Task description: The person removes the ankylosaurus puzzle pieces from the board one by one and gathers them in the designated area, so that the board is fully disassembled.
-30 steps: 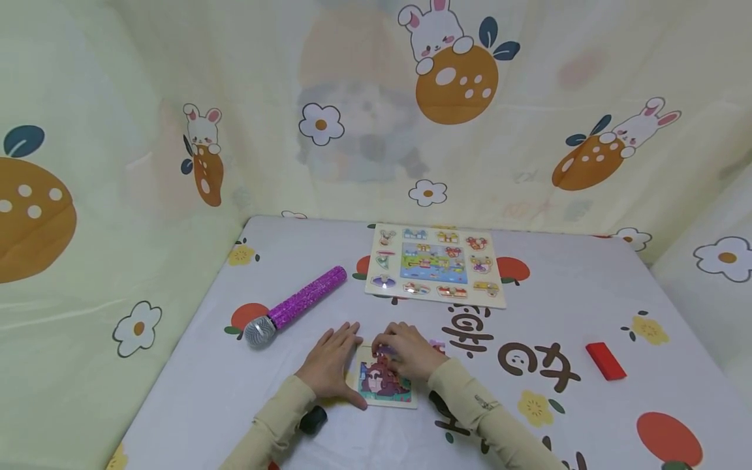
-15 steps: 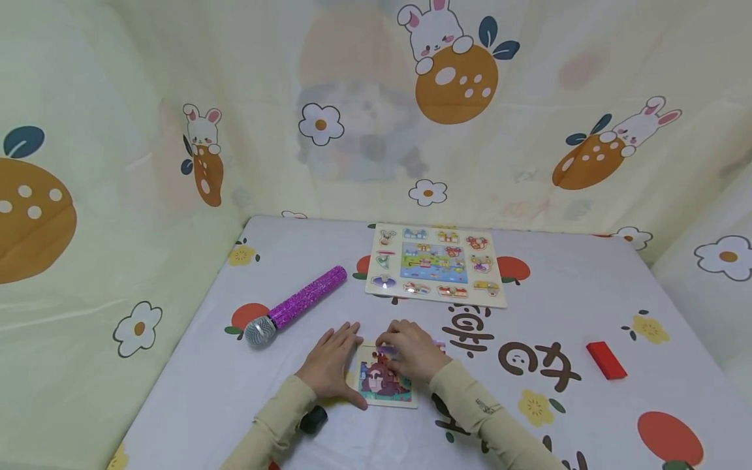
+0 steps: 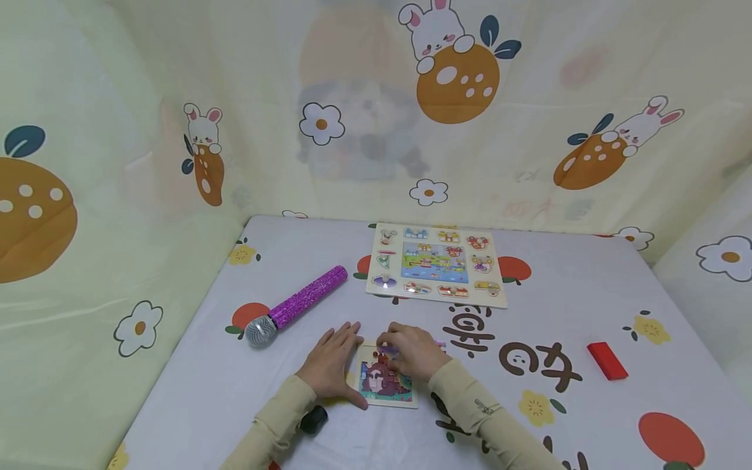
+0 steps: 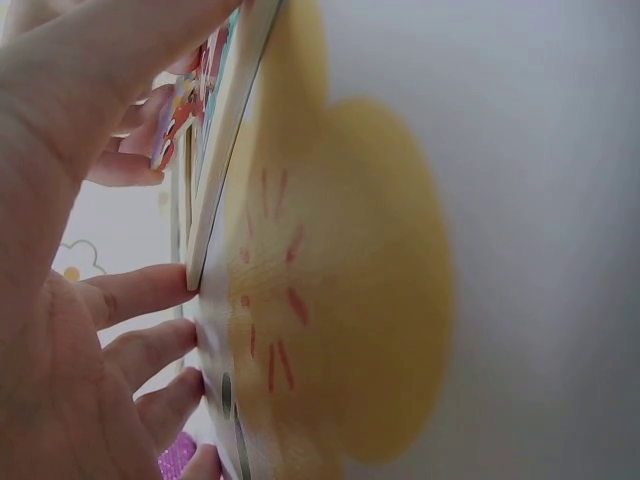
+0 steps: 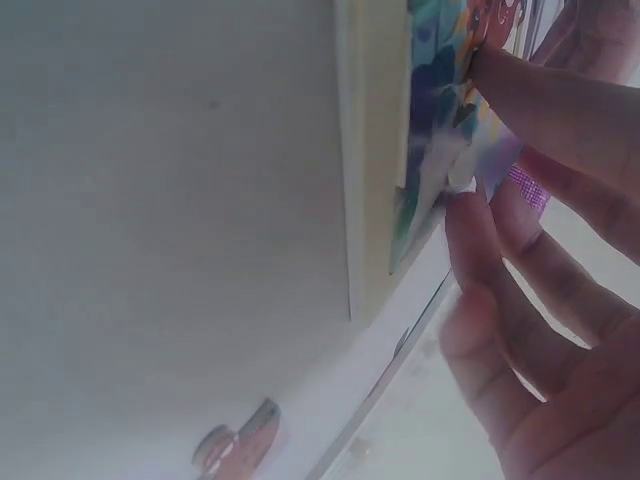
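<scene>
A small jigsaw puzzle board with a pale frame and a reddish-brown animal picture lies in front of me. My left hand lies along its left side, fingers spread; in the left wrist view the index fingertip touches the frame's corner. My right hand is over the board's upper right part and pinches a puzzle piece, coloured purple and red, tilted against the board. In the right wrist view the thumb is on the picture side, and the fingers partly hide the piece.
Another pinkish-purple piece peeks out behind the right hand. A purple glitter microphone lies to the left, a larger peg puzzle at the back, and a red block at the right. A black object is by the left wrist.
My right hand has shifted very slightly to the right at the board's upper part, still pinching the piece. The left hand stays in place.
</scene>
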### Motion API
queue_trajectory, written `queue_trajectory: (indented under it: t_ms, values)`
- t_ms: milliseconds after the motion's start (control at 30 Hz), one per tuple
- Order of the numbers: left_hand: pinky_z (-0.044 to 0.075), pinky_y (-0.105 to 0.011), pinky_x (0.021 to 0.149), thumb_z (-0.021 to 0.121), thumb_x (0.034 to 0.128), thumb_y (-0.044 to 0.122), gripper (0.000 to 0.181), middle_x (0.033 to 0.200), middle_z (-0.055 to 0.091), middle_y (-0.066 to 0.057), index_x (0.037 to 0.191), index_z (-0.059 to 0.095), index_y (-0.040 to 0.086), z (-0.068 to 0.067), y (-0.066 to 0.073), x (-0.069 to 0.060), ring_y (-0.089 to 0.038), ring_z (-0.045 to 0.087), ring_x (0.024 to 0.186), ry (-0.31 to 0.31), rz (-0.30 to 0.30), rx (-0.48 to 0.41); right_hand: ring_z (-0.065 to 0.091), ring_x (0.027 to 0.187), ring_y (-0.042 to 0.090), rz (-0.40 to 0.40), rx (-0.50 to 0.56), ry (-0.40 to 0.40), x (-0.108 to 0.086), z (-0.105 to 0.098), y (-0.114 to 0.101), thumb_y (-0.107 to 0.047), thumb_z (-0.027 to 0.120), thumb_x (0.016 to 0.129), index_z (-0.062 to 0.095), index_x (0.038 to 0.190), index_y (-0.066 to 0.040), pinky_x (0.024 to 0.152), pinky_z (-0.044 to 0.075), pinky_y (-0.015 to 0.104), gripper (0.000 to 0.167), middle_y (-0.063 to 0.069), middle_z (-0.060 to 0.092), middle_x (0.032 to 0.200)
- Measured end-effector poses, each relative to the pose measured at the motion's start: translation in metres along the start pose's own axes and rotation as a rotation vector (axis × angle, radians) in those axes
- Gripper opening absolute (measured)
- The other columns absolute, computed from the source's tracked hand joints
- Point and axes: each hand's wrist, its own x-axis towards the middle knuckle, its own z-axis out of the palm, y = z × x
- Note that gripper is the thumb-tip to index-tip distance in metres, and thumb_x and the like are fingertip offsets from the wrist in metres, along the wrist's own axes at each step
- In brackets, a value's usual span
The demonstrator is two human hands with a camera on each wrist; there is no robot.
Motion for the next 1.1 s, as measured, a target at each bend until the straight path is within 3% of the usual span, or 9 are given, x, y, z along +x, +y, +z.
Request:
queue_trajectory:
  t_ms: [200, 733, 967, 1100]
  values:
    - [0.015, -0.048, 0.121, 0.086, 0.0446, 0.066, 0.112, 0.158, 0.025, -0.012, 0.133, 0.046, 0.009, 0.0, 0.0, 0.0, -0.03, 0.02, 0.146, -0.002, -0.004, -0.006, 0.053, 0.074, 0.011, 0.002, -0.008, 0.003, 0.0, 0.0, -0.001, -0.019, 0.081, 0.077, 0.067, 0.106, -0.016, 0.067, 0.051, 0.03, 0.032, -0.001, 0.058, 0.094]
    - [0.015, -0.048, 0.121, 0.085, 0.0444, 0.066, 0.112, 0.157, 0.025, -0.013, 0.133, 0.046, 0.009, 0.0, 0.0, 0.0, -0.03, 0.02, 0.146, 0.0, 0.002, -0.01, 0.049, 0.073, 0.009, 0.021, 0.076, -0.061, 0.005, -0.002, 0.002, -0.014, 0.079, 0.075, 0.072, 0.109, -0.01, 0.066, 0.047, 0.025, 0.035, -0.002, 0.057, 0.094]
    - [0.014, -0.047, 0.121, 0.085, 0.0444, 0.066, 0.113, 0.158, 0.024, -0.013, 0.133, 0.045, 0.009, 0.001, -0.001, 0.0, -0.029, 0.019, 0.146, 0.003, 0.002, -0.008, 0.047, 0.076, 0.009, 0.035, 0.183, -0.049, 0.0, -0.001, 0.013, -0.016, 0.077, 0.076, 0.072, 0.11, -0.013, 0.067, 0.044, 0.023, 0.035, -0.007, 0.054, 0.09]
    - [0.014, -0.047, 0.121, 0.085, 0.0446, 0.067, 0.114, 0.158, 0.024, -0.012, 0.134, 0.045, 0.009, 0.001, -0.002, 0.0, -0.029, 0.019, 0.146, 0.004, 0.003, 0.001, 0.046, 0.077, 0.013, 0.035, 0.289, -0.004, -0.01, -0.007, 0.024, -0.018, 0.08, 0.076, 0.072, 0.111, -0.015, 0.067, 0.041, 0.024, 0.036, -0.008, 0.052, 0.087]
